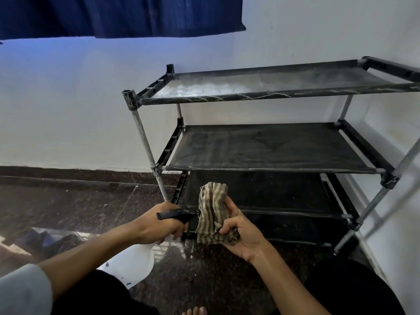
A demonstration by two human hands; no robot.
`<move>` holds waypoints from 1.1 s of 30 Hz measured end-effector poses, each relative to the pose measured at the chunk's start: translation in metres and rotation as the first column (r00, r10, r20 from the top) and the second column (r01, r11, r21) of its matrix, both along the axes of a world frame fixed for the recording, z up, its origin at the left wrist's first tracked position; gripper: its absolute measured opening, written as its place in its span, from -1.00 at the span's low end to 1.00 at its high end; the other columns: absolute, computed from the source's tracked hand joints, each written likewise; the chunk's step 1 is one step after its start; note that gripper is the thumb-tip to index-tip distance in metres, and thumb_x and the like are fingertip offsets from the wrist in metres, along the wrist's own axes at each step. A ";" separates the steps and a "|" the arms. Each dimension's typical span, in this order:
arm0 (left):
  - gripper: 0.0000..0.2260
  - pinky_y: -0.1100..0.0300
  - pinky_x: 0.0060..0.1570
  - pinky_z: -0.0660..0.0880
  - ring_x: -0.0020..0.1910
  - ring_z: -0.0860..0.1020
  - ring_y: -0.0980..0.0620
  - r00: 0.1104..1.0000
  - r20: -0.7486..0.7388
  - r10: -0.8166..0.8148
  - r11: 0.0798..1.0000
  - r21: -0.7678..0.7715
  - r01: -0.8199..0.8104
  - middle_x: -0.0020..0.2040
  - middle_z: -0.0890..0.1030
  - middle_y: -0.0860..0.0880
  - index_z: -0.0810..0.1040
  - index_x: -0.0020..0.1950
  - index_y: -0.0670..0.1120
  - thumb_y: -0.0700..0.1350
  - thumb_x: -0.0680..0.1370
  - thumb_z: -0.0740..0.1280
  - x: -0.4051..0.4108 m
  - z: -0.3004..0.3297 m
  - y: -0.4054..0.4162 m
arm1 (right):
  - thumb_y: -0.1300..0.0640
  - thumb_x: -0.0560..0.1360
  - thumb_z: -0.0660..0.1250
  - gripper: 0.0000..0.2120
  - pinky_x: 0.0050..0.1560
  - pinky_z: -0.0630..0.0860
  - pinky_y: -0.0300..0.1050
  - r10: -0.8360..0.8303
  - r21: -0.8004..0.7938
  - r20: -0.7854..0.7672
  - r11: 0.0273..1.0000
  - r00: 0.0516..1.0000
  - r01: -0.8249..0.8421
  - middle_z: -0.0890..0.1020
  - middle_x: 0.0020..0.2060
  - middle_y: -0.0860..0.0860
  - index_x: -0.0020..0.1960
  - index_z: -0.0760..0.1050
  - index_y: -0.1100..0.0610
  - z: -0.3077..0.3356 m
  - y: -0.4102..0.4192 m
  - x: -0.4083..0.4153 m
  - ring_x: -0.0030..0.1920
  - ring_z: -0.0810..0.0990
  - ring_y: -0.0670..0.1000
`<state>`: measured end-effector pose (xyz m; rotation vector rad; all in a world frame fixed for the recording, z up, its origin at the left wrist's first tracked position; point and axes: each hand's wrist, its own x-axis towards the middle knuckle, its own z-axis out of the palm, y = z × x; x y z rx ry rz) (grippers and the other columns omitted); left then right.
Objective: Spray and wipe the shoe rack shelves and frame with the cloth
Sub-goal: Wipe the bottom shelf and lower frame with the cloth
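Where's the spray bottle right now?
In the head view, lower centre: the left hand grips the spray bottle, its black nozzle aimed at the cloth held by the right hand, before the rack.

Both forearms are extended forward and inward, bare from the elbow down. The left hand (pixel 159 223) is curled around the spray bottle (pixel 179 215), knuckles upward. The right hand (pixel 238 233) is turned palm-up, and the striped cloth (pixel 212 210) is pinched between its fingers and thumb.
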<state>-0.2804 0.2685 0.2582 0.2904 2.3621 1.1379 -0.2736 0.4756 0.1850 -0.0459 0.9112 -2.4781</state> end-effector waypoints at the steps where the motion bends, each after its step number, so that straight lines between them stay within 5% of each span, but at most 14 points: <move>1: -0.84 0.25 -0.52 0.30 -0.41 0.37 -0.03 0.999 0.015 -0.038 0.999 -0.006 0.038 -0.35 0.49 -0.11 0.52 -0.26 -0.27 -0.19 0.29 0.25 0.001 0.000 0.001 | 0.59 0.22 -0.02 -0.20 0.18 0.46 0.02 -0.001 -0.003 0.001 1.000 1.000 0.001 0.64 0.07 0.14 0.16 0.61 -0.05 0.000 0.000 0.000 0.05 0.63 0.13; 10: -0.77 0.25 -0.55 0.20 -0.57 0.24 0.08 0.991 -0.082 -0.102 0.995 -0.029 0.099 -0.50 0.33 -0.03 0.35 -0.37 -0.27 -0.15 0.37 0.29 0.007 -0.003 0.003 | 0.55 0.14 0.06 -0.18 0.11 0.52 0.01 -0.018 -0.035 0.014 0.999 1.000 0.018 0.62 0.11 0.16 0.25 0.53 -0.03 -0.004 0.002 0.001 0.05 0.63 0.15; 15: -0.73 0.21 -0.45 0.28 -0.48 0.33 0.08 0.975 -0.114 -0.189 0.981 -0.077 0.181 -0.43 0.41 0.00 0.42 -0.32 -0.21 0.00 0.35 0.32 0.012 -0.002 0.000 | 0.52 0.21 0.07 -0.27 0.14 0.48 0.05 -0.034 -0.042 0.037 0.998 0.999 0.035 0.63 0.07 0.16 0.19 0.58 -0.01 -0.004 0.003 0.003 0.02 0.60 0.15; 19: -0.87 0.26 -0.34 0.40 -0.37 0.45 0.15 0.968 -0.031 -0.248 0.966 -0.083 0.245 -0.22 0.50 -0.02 0.52 -0.06 -0.12 -0.14 0.45 0.42 0.015 -0.001 -0.011 | 0.11 0.40 0.25 -0.64 0.21 0.44 0.13 -0.045 -0.052 0.154 0.997 0.987 0.054 0.62 0.03 0.20 0.14 0.61 0.17 -0.007 0.003 0.010 -0.03 0.60 0.16; 21: -0.80 0.30 -0.32 0.40 -0.38 0.44 0.22 0.956 -0.039 -0.292 0.952 -0.112 0.286 -0.19 0.50 0.00 0.49 0.03 -0.07 -0.18 0.47 0.45 0.013 -0.002 -0.016 | -0.08 0.51 0.18 -0.58 0.20 0.45 0.13 -0.112 -0.036 0.244 0.992 0.963 0.125 0.65 0.01 0.19 0.04 0.66 0.19 -0.016 0.001 0.012 -0.03 0.62 0.15; 24: -0.71 0.36 -0.28 0.41 -0.33 0.48 0.28 0.936 -0.104 -0.336 0.935 -0.159 0.318 -0.13 0.48 0.06 0.44 0.14 -0.15 -0.26 0.48 0.45 0.005 -0.007 -0.017 | -0.10 0.59 0.08 -0.49 0.05 0.52 0.08 -0.160 0.051 0.359 0.987 0.919 0.151 0.67 -0.03 0.20 -0.03 0.69 0.21 -0.030 -0.006 0.010 -0.06 0.63 0.15; 28: -0.68 0.35 -0.26 0.47 -0.29 0.52 0.27 0.944 -0.219 -0.247 0.969 -0.047 0.242 -0.09 0.51 0.02 0.45 0.13 -0.20 -0.30 0.45 0.47 -0.009 -0.027 -0.019 | 0.09 0.63 0.09 -0.70 -0.06 0.54 0.06 -0.231 0.210 0.407 0.965 0.884 0.155 0.64 0.06 0.20 0.22 0.54 0.07 -0.043 -0.022 -0.010 -0.04 0.62 0.16; 31: -0.72 0.17 -0.24 0.53 -0.24 0.57 0.11 0.939 -0.335 -0.078 0.987 0.108 0.121 -0.07 0.55 -0.08 0.49 0.05 -0.17 -0.26 0.41 0.49 -0.015 -0.059 -0.022 | 0.18 0.62 0.13 -0.72 0.01 0.55 0.07 -0.343 0.363 0.308 0.905 0.887 0.224 0.61 0.11 0.18 0.27 0.46 0.00 -0.049 -0.035 -0.045 0.03 0.60 0.17; 33: -0.74 0.01 -0.21 0.53 -0.18 0.58 -0.05 0.912 -0.403 0.072 0.975 0.223 0.021 -0.10 0.57 -0.10 0.51 0.01 -0.19 -0.16 0.38 0.47 -0.021 -0.080 -0.026 | 0.22 0.59 0.22 -0.69 0.12 0.53 0.00 -0.424 0.534 0.110 0.788 0.899 0.307 0.59 0.17 0.14 0.30 0.44 0.02 -0.052 -0.042 -0.077 0.12 0.58 0.11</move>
